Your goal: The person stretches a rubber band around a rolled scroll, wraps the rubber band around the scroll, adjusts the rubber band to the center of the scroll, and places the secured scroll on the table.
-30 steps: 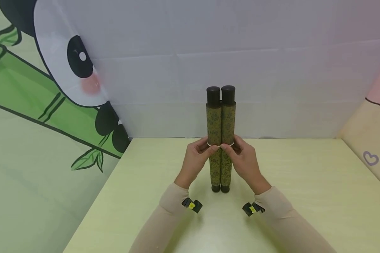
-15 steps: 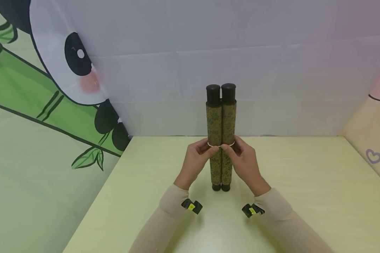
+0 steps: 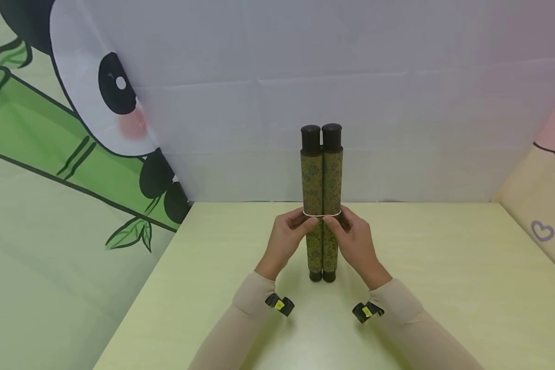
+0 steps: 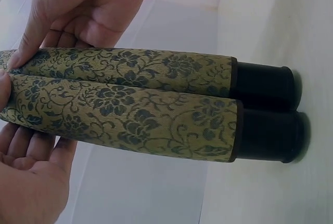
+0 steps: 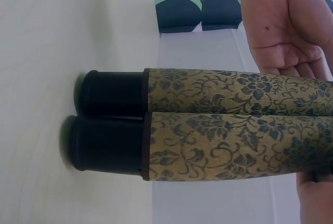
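A scroll rolled from both ends stands upright on the table as two rolls side by side, covered in olive-gold cloth with dark floral patterns. Black knobs cap the rolls at top and bottom. Round both rolls at mid-height runs a thin white band. My left hand grips the left roll, thumb in front just below the band and fingers behind. On the other side my right hand grips the right roll the same way. Parts of the fingers are hidden behind the scroll. The left wrist view shows the lower black knobs touching the table.
The pale yellow-green table extends to both sides. Behind it hangs a pale cloth backdrop, with a panda and bamboo drawn at left. Small black cameras with yellow marks sit at both wrists.
Both hands have slipped slightly down the scroll. The thumbs now lie below the white band, so more of it shows across the front. The scroll stays upright.
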